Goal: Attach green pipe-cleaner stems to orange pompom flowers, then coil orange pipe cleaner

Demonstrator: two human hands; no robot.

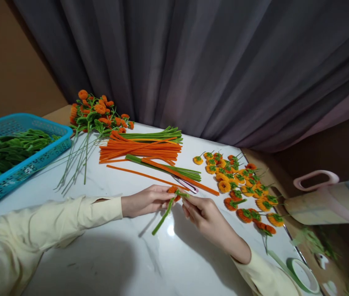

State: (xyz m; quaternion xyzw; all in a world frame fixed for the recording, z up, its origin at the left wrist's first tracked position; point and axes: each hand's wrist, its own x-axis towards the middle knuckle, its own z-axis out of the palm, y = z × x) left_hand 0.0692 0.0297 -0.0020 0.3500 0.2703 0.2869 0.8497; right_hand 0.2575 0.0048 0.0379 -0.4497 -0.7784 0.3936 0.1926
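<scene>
My left hand (150, 200) is closed on a small orange pipe-cleaner flower (172, 189), held just above the white table. Facing it, my right hand (207, 213) pinches one end of a green pipe cleaner (164, 217) at the flower's base. The other end of this green strip hangs down toward me. Fingers partly cover the flower. Just beyond my hands lie loose orange pipe cleaners (140, 174) and a tool with a pink-and-white handle (189, 187), partly hidden under them.
Orange pipe cleaners (137, 150) and green ones (159, 135) lie stacked behind. Left are a blue basket (26, 170) of green leaves and a bunch of stemmed orange flowers (100, 109). Right are many flower heads (242, 181), a green tape roll (304, 275) and a tumbler (325, 203).
</scene>
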